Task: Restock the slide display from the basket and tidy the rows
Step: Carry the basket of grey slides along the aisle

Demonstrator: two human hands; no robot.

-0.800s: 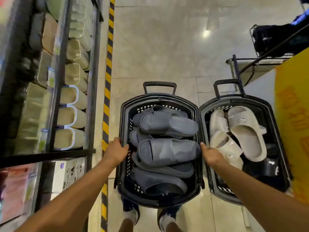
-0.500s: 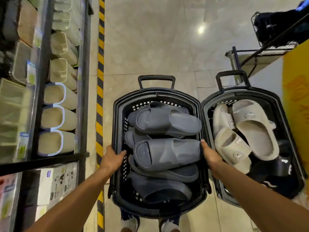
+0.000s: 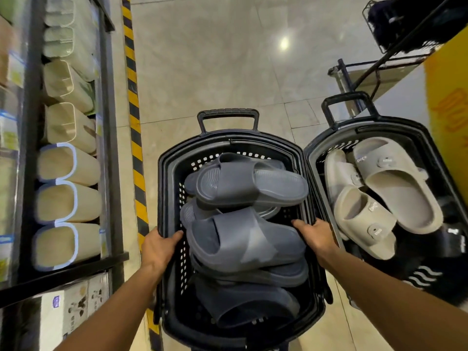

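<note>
A black plastic basket (image 3: pixel 167 203) full of several dark grey slides (image 3: pixel 250 183) is right below me. My left hand (image 3: pixel 158 245) grips its left rim, fingers curled over the edge. My right hand (image 3: pixel 315 235) grips the right rim the same way. A second black basket (image 3: pixel 395 127) stands beside it on the right, holding beige slides (image 3: pixel 397 183) and some black ones. The slide display (image 3: pixel 68 163) is a black shelf rack on the left, with rows of cream and pale green slides set toe-out.
A yellow-and-black hazard stripe (image 3: pixel 134 138) runs along the floor beside the rack. Boxed goods (image 3: pixel 73 305) sit on the rack's lower shelf. A yellow panel (image 3: pixel 448 97) and a wire rack with dark items (image 3: pixel 405 24) stand at the right. Tiled floor (image 3: pixel 228 59) stretches ahead.
The grey-slide basket sits larger and lower in view, closer to me, with both hands still on its rims. The display rack has shifted left in view.
</note>
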